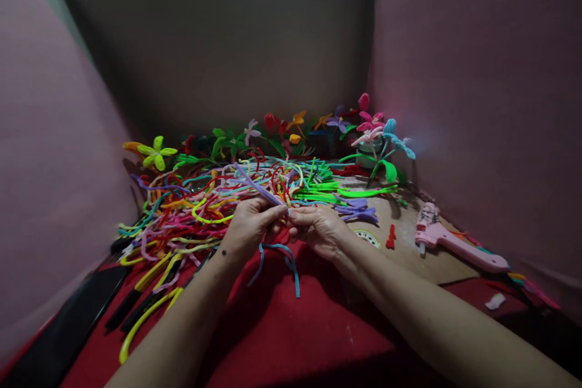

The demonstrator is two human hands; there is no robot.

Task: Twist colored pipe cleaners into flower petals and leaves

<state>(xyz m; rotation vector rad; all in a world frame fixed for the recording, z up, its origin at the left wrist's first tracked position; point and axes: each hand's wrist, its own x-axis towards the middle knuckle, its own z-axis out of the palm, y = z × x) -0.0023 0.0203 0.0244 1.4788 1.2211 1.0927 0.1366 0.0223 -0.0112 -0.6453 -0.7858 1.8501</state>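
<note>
Both hands meet above the front of a pile of coloured pipe cleaners (213, 194). Between the thumb and fingers of my left hand (254, 218) is a purple pipe cleaner (259, 186), folded or bundled, its length pointing up and to the left. My right hand (318, 227) pinches the lower end of the same purple piece, thumb and fingertips closed, close to the left fingertips. The exact pinch point is partly hidden by the fingers. Just below the hands, a bent light-blue pipe cleaner (291, 260) lies on the red cloth (291, 327).
Finished pipe-cleaner flowers (157, 153) stand along the back. On the brown board (409, 248) at right lie purple petal shapes (357, 211), a small red piece (391, 236) and a pink glue gun (464, 245). Yellow-handled pliers (152, 273) and a black flat object (77, 327) are at left.
</note>
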